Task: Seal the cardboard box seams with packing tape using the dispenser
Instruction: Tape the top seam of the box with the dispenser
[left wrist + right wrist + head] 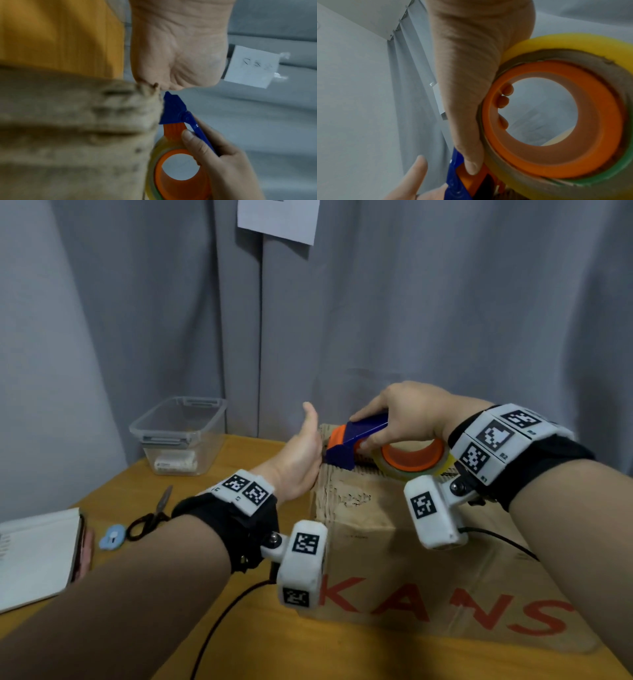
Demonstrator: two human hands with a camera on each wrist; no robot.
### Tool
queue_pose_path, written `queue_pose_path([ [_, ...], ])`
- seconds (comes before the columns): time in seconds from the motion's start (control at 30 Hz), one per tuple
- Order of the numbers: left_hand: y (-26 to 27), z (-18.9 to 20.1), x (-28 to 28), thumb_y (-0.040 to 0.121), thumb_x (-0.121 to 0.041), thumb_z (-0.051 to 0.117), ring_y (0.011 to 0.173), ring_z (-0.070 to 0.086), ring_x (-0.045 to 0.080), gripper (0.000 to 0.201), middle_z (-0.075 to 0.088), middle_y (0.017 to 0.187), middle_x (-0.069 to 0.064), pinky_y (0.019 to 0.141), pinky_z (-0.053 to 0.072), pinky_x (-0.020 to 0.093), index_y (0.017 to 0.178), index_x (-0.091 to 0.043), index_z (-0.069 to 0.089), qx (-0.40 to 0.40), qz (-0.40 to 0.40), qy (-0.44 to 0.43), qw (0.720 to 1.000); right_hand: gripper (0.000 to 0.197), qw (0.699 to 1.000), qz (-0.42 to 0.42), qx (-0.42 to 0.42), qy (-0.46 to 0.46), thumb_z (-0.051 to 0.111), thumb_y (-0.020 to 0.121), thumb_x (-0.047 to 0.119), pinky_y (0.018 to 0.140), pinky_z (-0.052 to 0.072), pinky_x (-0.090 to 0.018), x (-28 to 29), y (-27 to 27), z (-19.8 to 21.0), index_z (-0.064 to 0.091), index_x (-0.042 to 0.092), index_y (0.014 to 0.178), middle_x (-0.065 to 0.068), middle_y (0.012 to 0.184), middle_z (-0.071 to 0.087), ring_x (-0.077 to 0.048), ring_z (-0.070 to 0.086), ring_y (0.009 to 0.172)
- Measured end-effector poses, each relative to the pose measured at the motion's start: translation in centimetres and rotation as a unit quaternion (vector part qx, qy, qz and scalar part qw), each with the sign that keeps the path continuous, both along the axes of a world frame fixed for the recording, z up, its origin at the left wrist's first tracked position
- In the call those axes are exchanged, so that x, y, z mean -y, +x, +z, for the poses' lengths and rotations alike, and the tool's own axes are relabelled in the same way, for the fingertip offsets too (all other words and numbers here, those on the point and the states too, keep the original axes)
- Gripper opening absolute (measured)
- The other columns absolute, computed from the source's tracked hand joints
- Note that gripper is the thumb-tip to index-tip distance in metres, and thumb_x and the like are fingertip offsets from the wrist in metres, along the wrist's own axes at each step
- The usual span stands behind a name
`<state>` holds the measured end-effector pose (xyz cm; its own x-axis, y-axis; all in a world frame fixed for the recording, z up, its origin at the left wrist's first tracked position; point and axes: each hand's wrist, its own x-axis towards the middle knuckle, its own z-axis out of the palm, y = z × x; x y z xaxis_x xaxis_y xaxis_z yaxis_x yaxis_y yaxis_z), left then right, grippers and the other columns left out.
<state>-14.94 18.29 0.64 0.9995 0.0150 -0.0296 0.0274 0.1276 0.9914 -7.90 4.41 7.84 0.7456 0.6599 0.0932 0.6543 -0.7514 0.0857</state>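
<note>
We see the cardboard box [394,542] standing on the wooden bench [239,645], with red letters on its near side. Our right hand [407,414] grips the blue and orange tape dispenser [356,445] on the far top edge of the box, thumb along the side and fingers curled through the orange core. The roll of tape [414,462] sits in the dispenser, just above the box top. Our left hand [301,457] lies flat against the far left corner of the box, fingers straight and thumb up, holding nothing; the dispenser's blue nose is right beside its palm. To the left on the bench lie scissors [154,517], a notebook [37,556] and a clear plastic tub [180,434].
</note>
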Motion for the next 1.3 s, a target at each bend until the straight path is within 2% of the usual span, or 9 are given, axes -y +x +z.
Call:
queue_pose_path([
  [0.13,-0.4,-0.1,-0.2,0.094,-0.058,0.000,0.109,0.043,0.007,0.074,0.036,0.149,0.007,0.081,0.037,0.020,0.148,-0.012,0.019,-0.014,-0.015,-0.027,0.999,0.050,1.000,-0.004,-0.013,0.009,0.071,0.071,0.057,0.080,0.047,-0.032,-0.2,-0.1,0.1,0.061,0.046,0.119,0.015,0.110,0.066,-0.010,0.055,0.093],
  [0.33,0.2,-3.9,-1.7,0.086,-0.071,0.000,0.112,0.059,0.015,0.085,0.064,0.121,0.003,0.097,0.043,0.030,0.128,-0.018,0.052,-0.052,-0.027,0.034,0.998,0.048,0.999,-0.016,-0.028,0.021,0.072,0.070,0.057,0.083,0.050,-0.035,-0.3,-0.5,0.2,0.062,0.047,0.116,0.016,0.105,0.067,-0.010,0.057,0.093],
  [0.47,0.9,-3.5,-2.2,0.090,-0.064,-0.006,0.137,0.035,0.024,0.085,0.042,0.145,0.010,0.107,0.031,0.028,0.146,-0.012,0.032,-0.045,-0.033,0.099,0.994,0.049,0.999,-0.017,-0.023,0.022,0.072,0.069,0.057,0.082,0.049,-0.034,-0.3,-0.4,0.1,0.062,0.048,0.116,0.016,0.106,0.066,-0.010,0.057,0.094],
  [0.57,1.5,-2.5,-1.8,0.091,-0.062,-0.005,0.117,0.054,0.018,0.086,0.051,0.134,0.011,0.084,0.048,0.025,0.139,-0.006,0.039,-0.041,-0.028,0.076,0.996,0.051,0.999,-0.019,-0.018,0.024,0.071,0.067,0.061,0.082,0.049,-0.034,-0.1,-0.3,0.0,0.060,0.050,0.116,0.017,0.107,0.066,-0.010,0.056,0.094],
  [0.63,1.9,-3.1,-2.0,0.088,-0.066,-0.005,0.112,0.050,0.008,0.083,0.052,0.127,0.000,0.096,0.037,0.021,0.132,-0.013,0.042,-0.043,-0.050,0.110,0.992,0.052,0.999,-0.017,-0.014,0.025,0.071,0.067,0.061,0.080,0.048,-0.032,0.0,-0.2,-0.1,0.060,0.050,0.117,0.018,0.108,0.066,-0.010,0.056,0.095],
  [0.8,1.8,-3.1,-4.6,0.079,-0.077,0.026,0.145,0.010,0.017,0.090,0.005,0.159,-0.004,0.115,0.013,0.039,0.148,-0.034,-0.013,-0.047,-0.100,0.280,0.954,0.052,1.000,0.000,-0.026,0.017,0.070,0.071,0.059,0.081,0.047,-0.031,0.2,0.1,0.2,0.059,0.045,0.121,0.017,0.110,0.065,-0.009,0.056,0.096],
  [0.97,2.7,-1.9,-5.2,0.068,-0.063,0.068,0.142,0.016,0.014,0.108,0.015,0.157,-0.006,0.115,0.018,0.038,0.148,-0.041,-0.001,-0.031,-0.206,0.359,0.910,0.051,0.996,0.011,-0.086,0.033,0.073,0.075,0.049,0.083,0.044,-0.026,0.4,0.9,1.1,0.060,0.038,0.123,0.015,0.111,0.065,-0.007,0.057,0.096],
  [1.17,5.1,0.5,-5.5,0.083,-0.055,0.057,0.144,0.008,0.018,0.090,0.007,0.158,-0.004,0.115,0.015,0.040,0.149,-0.035,-0.002,-0.093,-0.226,0.498,0.832,0.048,0.997,0.029,-0.061,0.035,0.072,0.077,0.047,0.081,0.042,-0.024,-0.3,1.8,1.0,0.062,0.035,0.123,0.013,0.113,0.066,-0.006,0.055,0.093],
  [1.3,5.4,0.4,-5.8,0.084,-0.056,0.055,0.145,0.009,0.017,0.087,0.011,0.158,-0.004,0.115,0.015,0.039,0.149,-0.035,0.002,-0.098,-0.222,0.514,0.823,0.048,0.996,0.032,-0.073,0.041,0.072,0.078,0.045,0.078,0.039,-0.021,-0.1,2.0,1.2,0.062,0.035,0.123,0.013,0.114,0.065,-0.004,0.054,0.092],
])
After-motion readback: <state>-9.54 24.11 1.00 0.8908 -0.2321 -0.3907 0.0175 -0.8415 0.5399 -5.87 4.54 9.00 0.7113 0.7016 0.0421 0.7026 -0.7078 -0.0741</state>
